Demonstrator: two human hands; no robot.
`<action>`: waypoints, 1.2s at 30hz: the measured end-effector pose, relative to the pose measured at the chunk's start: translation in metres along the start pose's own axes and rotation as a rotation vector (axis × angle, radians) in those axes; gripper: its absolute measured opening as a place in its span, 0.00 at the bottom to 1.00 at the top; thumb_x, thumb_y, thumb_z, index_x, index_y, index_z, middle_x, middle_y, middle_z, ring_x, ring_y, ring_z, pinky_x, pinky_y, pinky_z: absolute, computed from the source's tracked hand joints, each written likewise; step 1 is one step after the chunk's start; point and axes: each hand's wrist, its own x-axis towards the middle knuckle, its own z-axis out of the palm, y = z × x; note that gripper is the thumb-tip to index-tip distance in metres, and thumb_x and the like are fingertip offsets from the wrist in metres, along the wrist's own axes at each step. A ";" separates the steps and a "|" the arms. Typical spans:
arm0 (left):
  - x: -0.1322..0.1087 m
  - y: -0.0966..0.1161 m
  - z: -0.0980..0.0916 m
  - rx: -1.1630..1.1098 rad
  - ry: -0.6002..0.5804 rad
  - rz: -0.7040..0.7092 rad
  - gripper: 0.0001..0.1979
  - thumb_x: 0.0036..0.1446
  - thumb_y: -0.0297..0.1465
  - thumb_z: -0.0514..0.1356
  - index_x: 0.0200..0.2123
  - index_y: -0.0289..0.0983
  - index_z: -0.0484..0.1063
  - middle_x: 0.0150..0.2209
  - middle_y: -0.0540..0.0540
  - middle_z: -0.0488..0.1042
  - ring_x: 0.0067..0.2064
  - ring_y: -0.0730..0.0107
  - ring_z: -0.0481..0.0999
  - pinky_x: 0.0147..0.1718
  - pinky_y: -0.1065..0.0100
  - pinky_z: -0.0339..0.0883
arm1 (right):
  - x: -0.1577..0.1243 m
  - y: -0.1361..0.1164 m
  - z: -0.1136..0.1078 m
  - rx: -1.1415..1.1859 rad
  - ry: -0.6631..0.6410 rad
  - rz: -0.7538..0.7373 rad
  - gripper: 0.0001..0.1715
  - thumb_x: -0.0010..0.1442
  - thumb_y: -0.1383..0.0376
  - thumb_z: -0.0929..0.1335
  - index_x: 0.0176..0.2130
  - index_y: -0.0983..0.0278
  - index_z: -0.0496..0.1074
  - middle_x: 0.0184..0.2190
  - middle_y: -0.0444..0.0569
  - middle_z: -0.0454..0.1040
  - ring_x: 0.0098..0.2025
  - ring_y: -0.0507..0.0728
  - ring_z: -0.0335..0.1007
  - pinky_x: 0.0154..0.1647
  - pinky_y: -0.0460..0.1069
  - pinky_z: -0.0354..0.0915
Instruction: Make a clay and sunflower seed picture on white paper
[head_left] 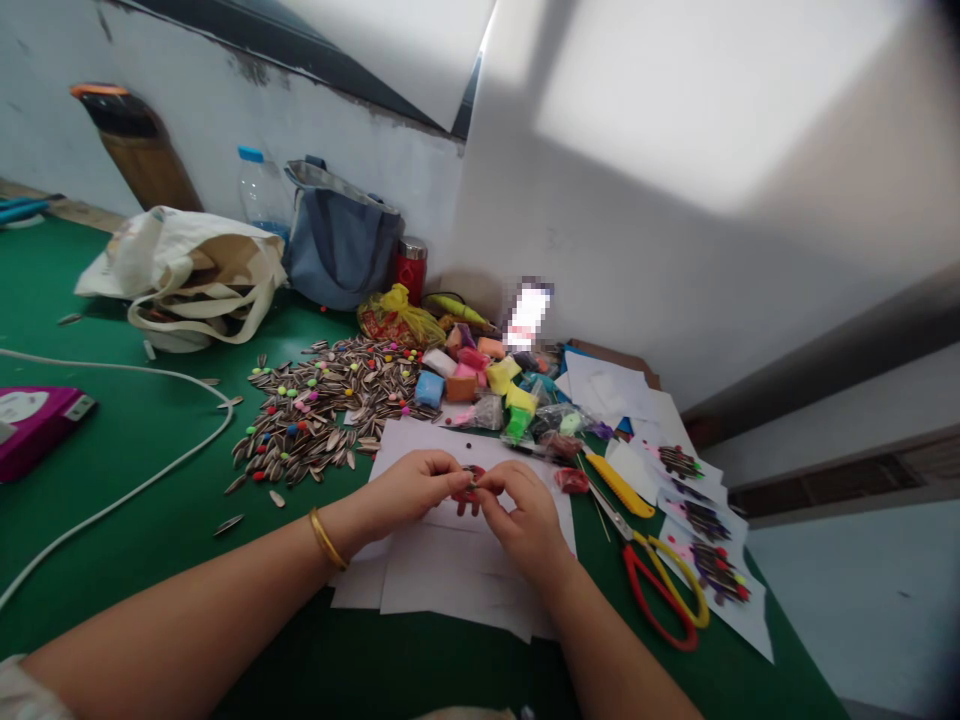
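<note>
Over a stack of white paper (450, 575), my left hand (420, 485) and my right hand (521, 510) meet fingertip to fingertip. A small red and dark clay piece (469, 507) with stubby brownish-red prongs shows between and below them. The left thumb and fingers are closed at its left side. My right thumb and index finger pinch something tiny and dark, too small and too covered to name. One dark little ball (469, 446) lies on the paper just beyond the fingers.
Left of the paper spreads a pile of striped sunflower seeds (322, 400) with coloured bits. Behind are clay blocks (461, 388) and a lit phone (529, 315). To the right lie scissors (660, 590), a yellow cutter (621, 485) and seed-decorated sheets (750, 625). A white cable (172, 460) crosses the left.
</note>
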 end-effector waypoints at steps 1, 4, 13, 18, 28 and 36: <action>0.002 -0.002 -0.002 0.039 0.016 0.023 0.21 0.54 0.48 0.60 0.27 0.34 0.74 0.25 0.49 0.72 0.22 0.75 0.61 0.20 0.73 0.52 | 0.000 0.002 -0.001 -0.013 -0.026 0.005 0.07 0.62 0.69 0.66 0.31 0.62 0.72 0.29 0.46 0.72 0.36 0.56 0.68 0.39 0.50 0.62; 0.007 -0.008 -0.009 0.138 0.134 0.050 0.19 0.54 0.47 0.59 0.26 0.35 0.73 0.25 0.49 0.71 0.27 0.70 0.67 0.26 0.71 0.59 | 0.000 0.008 -0.002 -0.113 -0.104 -0.004 0.06 0.60 0.71 0.67 0.32 0.62 0.73 0.31 0.47 0.74 0.37 0.56 0.68 0.40 0.50 0.61; 0.015 -0.014 -0.017 0.392 0.245 0.028 0.14 0.53 0.42 0.58 0.28 0.37 0.74 0.26 0.49 0.74 0.31 0.65 0.71 0.32 0.68 0.62 | -0.002 0.011 0.005 -0.460 -0.229 -0.068 0.04 0.60 0.70 0.69 0.33 0.63 0.74 0.32 0.48 0.74 0.37 0.57 0.67 0.40 0.51 0.57; 0.010 -0.009 -0.016 0.666 0.177 0.016 0.09 0.53 0.38 0.60 0.31 0.40 0.77 0.26 0.51 0.75 0.30 0.67 0.71 0.29 0.69 0.58 | -0.002 0.010 0.008 -0.490 -0.233 -0.086 0.03 0.60 0.69 0.69 0.33 0.63 0.74 0.33 0.47 0.74 0.37 0.56 0.66 0.40 0.50 0.55; 0.008 -0.005 -0.013 0.832 0.140 -0.012 0.06 0.53 0.35 0.61 0.33 0.42 0.78 0.33 0.49 0.78 0.36 0.65 0.74 0.30 0.69 0.58 | -0.001 0.013 0.003 -0.481 -0.230 0.024 0.04 0.58 0.69 0.70 0.31 0.63 0.73 0.31 0.47 0.72 0.36 0.56 0.66 0.38 0.49 0.55; 0.008 -0.009 -0.013 0.868 0.123 -0.001 0.06 0.53 0.34 0.62 0.34 0.43 0.78 0.34 0.50 0.78 0.36 0.65 0.75 0.30 0.69 0.58 | -0.003 0.013 0.008 -0.474 -0.227 0.056 0.04 0.59 0.69 0.69 0.31 0.63 0.72 0.31 0.47 0.73 0.37 0.56 0.66 0.39 0.49 0.56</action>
